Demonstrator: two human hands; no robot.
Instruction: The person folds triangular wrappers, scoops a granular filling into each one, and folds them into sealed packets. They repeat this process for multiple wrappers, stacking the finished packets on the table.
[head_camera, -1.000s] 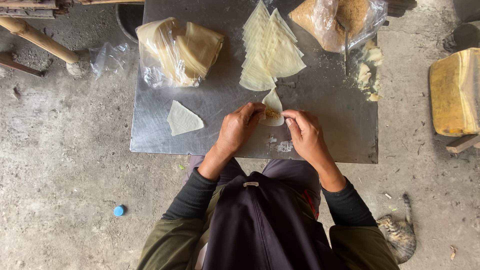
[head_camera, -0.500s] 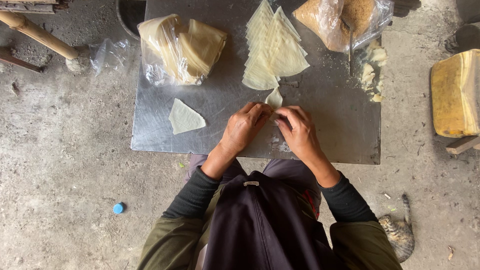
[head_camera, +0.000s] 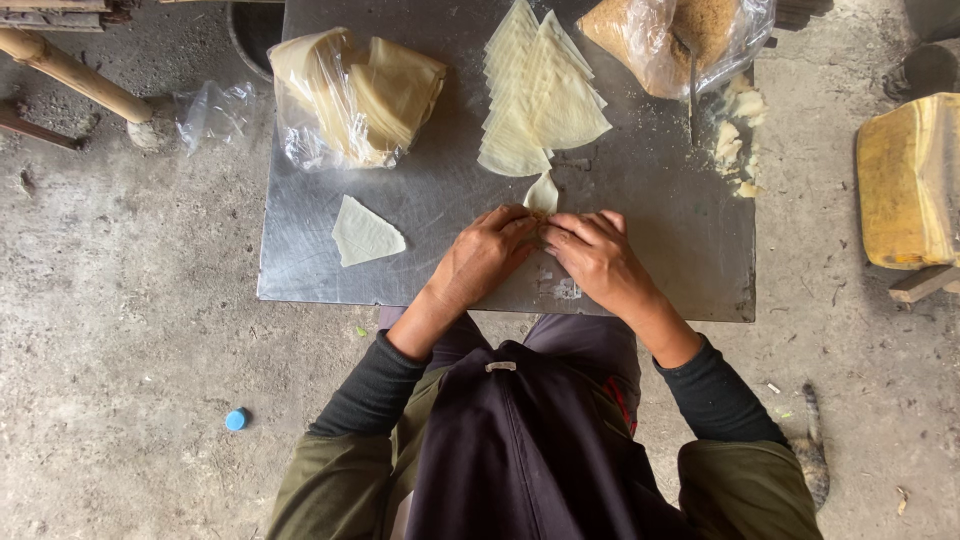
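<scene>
Pale dough is the story here: a small pastry wrapper (head_camera: 542, 192) is pinched between both hands at the near middle of the steel tabletop (head_camera: 640, 215). The left hand (head_camera: 487, 252) and right hand (head_camera: 592, 250) are pressed together, fingertips meeting on the wrapper's lower end, its tip poking up above them. Just beyond sits a fanned stack of triangular wrappers (head_camera: 538, 100). One single triangle (head_camera: 364, 232) lies apart to the left. A plastic bag of folded sheets (head_camera: 350, 95) rests at the far left, a bag of brown filling (head_camera: 672, 35) at the far right.
</scene>
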